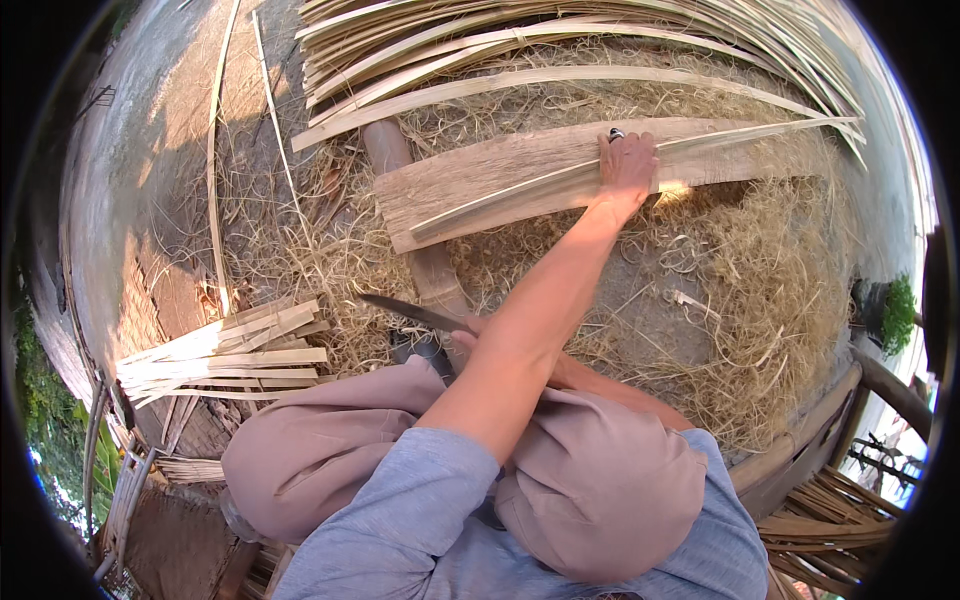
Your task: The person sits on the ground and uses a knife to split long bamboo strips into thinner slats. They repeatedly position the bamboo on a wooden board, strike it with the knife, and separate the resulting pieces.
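left hand on strip, right gripping knife

Free room between left forearm and shavings heap, plank as barrier beyond.

A long, pale strip slants away rightward beyond a dark knife, blade pointing left.

This looks like an outdoor workshop: curly straw-coloured shavings litter grey ground. Long pale wooden strips lie heaped.
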Demonstrator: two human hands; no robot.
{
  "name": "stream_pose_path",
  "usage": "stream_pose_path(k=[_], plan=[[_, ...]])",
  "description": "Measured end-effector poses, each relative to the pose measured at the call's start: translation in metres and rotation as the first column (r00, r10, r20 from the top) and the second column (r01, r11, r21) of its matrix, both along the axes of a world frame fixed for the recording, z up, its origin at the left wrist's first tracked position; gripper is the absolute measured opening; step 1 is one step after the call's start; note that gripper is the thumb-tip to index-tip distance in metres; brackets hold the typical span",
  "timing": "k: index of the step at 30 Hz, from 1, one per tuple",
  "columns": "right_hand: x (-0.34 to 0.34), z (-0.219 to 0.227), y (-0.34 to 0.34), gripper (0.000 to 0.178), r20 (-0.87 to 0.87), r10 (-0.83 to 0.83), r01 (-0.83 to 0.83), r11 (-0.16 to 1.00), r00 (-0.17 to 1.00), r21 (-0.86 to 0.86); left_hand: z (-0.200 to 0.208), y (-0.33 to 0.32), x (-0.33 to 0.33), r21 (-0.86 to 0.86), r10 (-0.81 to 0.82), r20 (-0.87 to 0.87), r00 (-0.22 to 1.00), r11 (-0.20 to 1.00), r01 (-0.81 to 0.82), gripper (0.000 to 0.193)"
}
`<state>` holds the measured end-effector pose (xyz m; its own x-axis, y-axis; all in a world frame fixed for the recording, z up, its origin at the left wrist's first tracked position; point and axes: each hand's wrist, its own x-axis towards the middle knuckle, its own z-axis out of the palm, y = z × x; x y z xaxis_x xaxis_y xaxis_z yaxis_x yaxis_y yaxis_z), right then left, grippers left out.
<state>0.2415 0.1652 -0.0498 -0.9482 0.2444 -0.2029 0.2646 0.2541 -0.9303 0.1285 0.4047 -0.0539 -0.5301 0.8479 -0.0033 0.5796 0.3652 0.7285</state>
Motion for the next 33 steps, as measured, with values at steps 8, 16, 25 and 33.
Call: stream_pose_path(k=[8,16,25,33], plan=[[0.002,0.025,0.088,0.028,0.338,-0.566,0.635,0.759,0.752,-0.143,0.001,0.000,-0.029,0.006,-0.118,0.166,0.979,0.993,0.118,0.032],[-0.013,0.007,-0.020,0.038,-0.124,-0.442,0.455,0.882,0.888,0.119,0.006,0.010,-0.028,-0.100,-0.129,0.217,0.968,0.983,0.153,0.039],[0.000,0.006,0.053,0.031,0.054,-0.522,0.522,0.834,0.852,-0.180,0.014,0.016,-0.042,-0.165,-0.143,0.287,0.947,0.967,0.196,0.036],[0.003,0.009,0.003,0.026,-0.077,-0.177,0.182,0.981,0.981,0.061,0.009,-0.003,-0.029,-0.057,-0.135,0.251,0.958,0.986,0.154,0.038]])
